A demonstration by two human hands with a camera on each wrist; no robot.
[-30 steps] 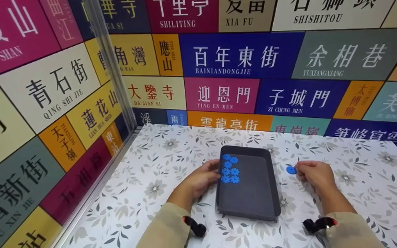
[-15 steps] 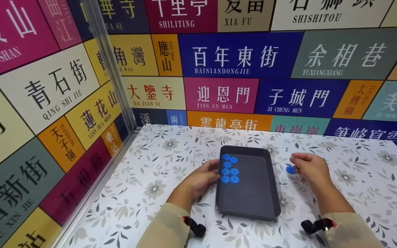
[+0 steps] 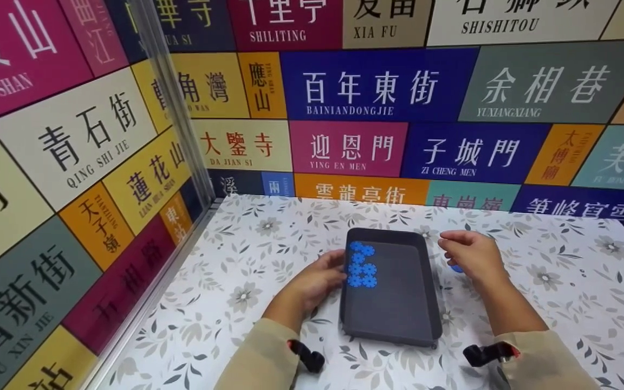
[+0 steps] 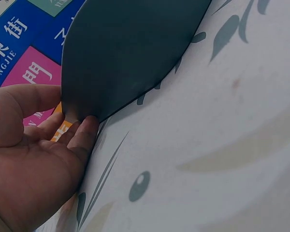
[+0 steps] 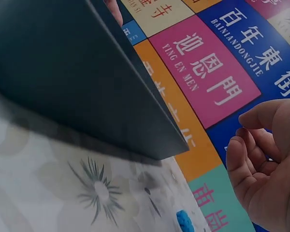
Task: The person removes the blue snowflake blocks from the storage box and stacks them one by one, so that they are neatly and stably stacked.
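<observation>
A dark grey tray (image 3: 390, 319) holds several blue notched discs (image 3: 369, 269) along its left side. My left hand (image 3: 312, 281) holds the tray's left rim; in the left wrist view, that hand (image 4: 43, 159) has its thumb at the wall's edge and fingertips against the outside. Right of the tray, my right hand (image 3: 477, 257) hovers with thumb and forefinger slightly apart. A blue disc (image 3: 456, 268) lies on the table partly hidden below it. In the right wrist view the loosely bent right hand (image 5: 270, 159) shows no piece at its fingertips, and a blue piece (image 5: 185, 221) lies below.
The tray stands on a table with a white floral cover (image 3: 225, 325). Behind and to the left rise walls (image 3: 377, 86) of coloured panels with writing, and a transparent edge strip (image 3: 182, 119) runs down the left corner.
My right hand has moved off the loose blue disc, up and left towards the tray's right edge. The left hand, tray and discs in it have stayed in place.
</observation>
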